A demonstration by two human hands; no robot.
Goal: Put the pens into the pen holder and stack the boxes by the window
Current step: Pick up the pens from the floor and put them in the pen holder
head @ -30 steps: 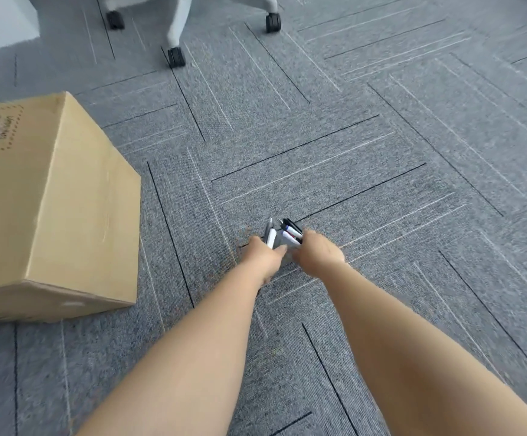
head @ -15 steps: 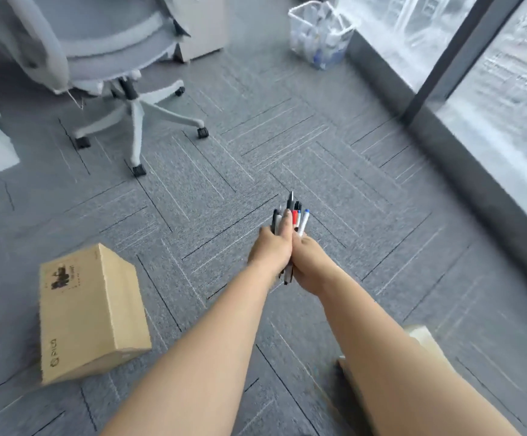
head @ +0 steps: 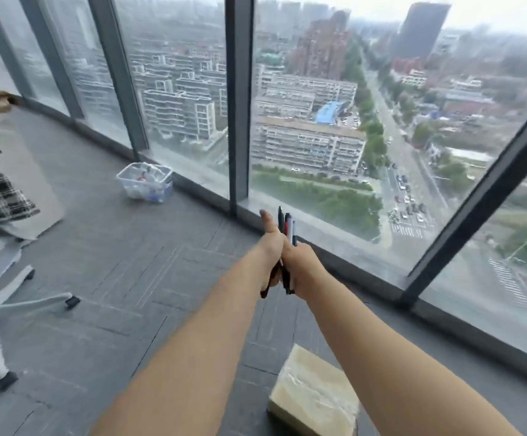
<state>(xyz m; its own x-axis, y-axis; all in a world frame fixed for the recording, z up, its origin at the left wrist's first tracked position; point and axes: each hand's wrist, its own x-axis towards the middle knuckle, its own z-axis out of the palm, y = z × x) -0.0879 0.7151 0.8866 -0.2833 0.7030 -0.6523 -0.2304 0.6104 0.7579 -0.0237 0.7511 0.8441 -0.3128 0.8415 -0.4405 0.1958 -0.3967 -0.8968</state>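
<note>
- The pens (head: 288, 226) form a small bundle of several, standing nearly upright at the centre of the frame, in front of the lower edge of the window (head: 318, 121).
- Above the hands their upper ends fan out slightly: one dark, one red, and one white with blue. The exact number cannot be told.
- Below the hands the lower ends stick out, dark, one of them slanting toward the lower left.
- The left hand (head: 273, 247) grips the bundle from the left side. Its fingers are curled round the barrels and its thumb points straight up beside the pen tops.
- The right hand (head: 301, 262) is closed round the same bundle from the right, pressed against the left hand. Its fingers are hidden behind the pens and the other hand.
- Both forearms reach out from the bottom of the frame and meet at the bundle.
- A pale cardboard box (head: 315, 401) lies on the grey carpet (head: 124, 278) at the lower centre-right, between the two forearms and near the window sill, with shiny tape across its top.
- A clear plastic basket (head: 145, 182) sits on the floor against the window at middle left. Its contents are blurred.
- The white base of an office chair (head: 20, 305) with castors fills the lower left edge.
</note>
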